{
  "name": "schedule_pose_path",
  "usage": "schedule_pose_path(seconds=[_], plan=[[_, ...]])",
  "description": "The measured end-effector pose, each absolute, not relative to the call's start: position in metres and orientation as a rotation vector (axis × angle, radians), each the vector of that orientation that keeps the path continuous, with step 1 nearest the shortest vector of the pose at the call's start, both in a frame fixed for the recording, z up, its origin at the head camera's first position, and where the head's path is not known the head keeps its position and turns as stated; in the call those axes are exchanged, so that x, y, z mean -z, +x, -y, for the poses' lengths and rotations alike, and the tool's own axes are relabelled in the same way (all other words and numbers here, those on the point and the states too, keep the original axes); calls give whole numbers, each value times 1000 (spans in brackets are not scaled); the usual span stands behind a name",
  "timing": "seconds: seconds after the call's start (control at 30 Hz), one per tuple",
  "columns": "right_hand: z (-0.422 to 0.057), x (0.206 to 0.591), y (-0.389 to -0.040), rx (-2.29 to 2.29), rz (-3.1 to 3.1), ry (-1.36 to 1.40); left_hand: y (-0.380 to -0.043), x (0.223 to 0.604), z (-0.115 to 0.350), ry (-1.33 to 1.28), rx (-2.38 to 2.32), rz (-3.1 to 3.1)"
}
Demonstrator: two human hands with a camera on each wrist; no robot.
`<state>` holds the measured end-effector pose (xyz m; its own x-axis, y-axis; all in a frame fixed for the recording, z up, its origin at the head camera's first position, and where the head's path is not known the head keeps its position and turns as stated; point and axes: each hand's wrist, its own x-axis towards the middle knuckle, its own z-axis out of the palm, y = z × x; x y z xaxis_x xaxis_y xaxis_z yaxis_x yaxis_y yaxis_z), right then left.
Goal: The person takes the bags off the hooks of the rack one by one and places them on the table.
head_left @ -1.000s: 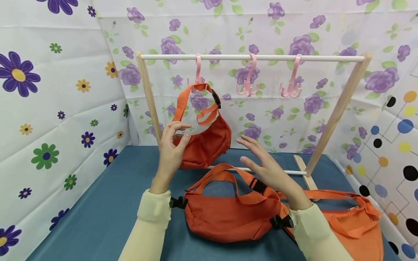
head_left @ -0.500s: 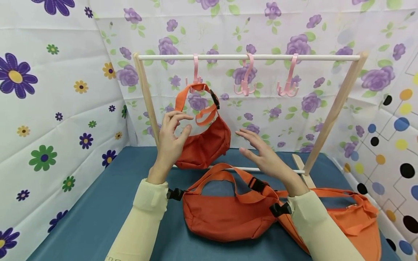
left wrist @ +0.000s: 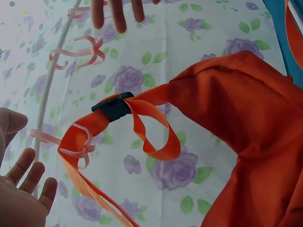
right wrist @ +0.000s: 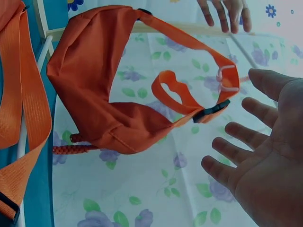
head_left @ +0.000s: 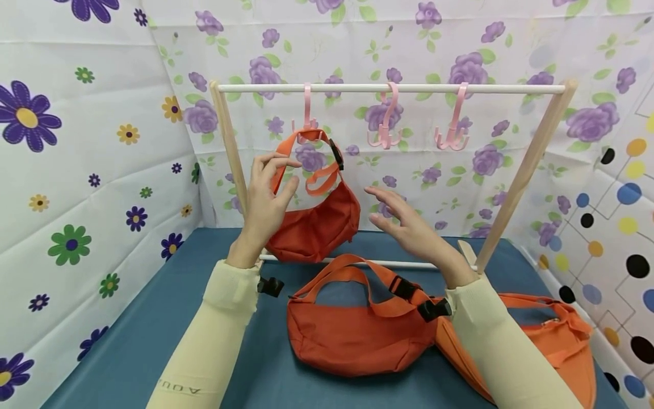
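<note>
A red-orange shoulder bag hangs by its orange strap from the left pink hook. In the head view my left hand is in front of the bag's left side, fingers loosely bent with nothing between them. My right hand hovers to the right of the hanging bag, apart from it, fingers extended. The right wrist view shows the bag, its black buckle and my spread right hand. A second red-orange bag lies on the blue surface below my hands.
A lighter orange bag lies at the right, partly behind my right sleeve. Two more pink hooks, the middle hook and the right hook, hang from the white rod. Slanted wooden legs support the rack on the blue cloth.
Both hands have risen somewhat in front of the rack. The hanging bag stays on its hook, and the bags on the cloth have not moved.
</note>
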<state>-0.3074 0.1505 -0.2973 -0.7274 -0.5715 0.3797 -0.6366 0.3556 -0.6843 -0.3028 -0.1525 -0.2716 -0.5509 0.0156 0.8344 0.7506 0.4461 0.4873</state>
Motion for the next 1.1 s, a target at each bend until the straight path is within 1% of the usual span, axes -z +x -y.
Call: schedule_pose_path(seconds=[0.27, 0.5, 0.83, 1.1], plan=[[-140, 289, -309, -1276, 2555, 1147, -311, 262, 159, -647, 1144, 1928], [-127, 274, -306, -1363, 2459, 1303, -315, 253, 160, -662, 1213, 1884], [-114, 250, -307, -1295, 2429, 1286, -320, 230, 160, -641, 1125, 1912], [-111, 245, -312, -1298, 2424, 1275, -324, 218, 159, -625, 1080, 1978]])
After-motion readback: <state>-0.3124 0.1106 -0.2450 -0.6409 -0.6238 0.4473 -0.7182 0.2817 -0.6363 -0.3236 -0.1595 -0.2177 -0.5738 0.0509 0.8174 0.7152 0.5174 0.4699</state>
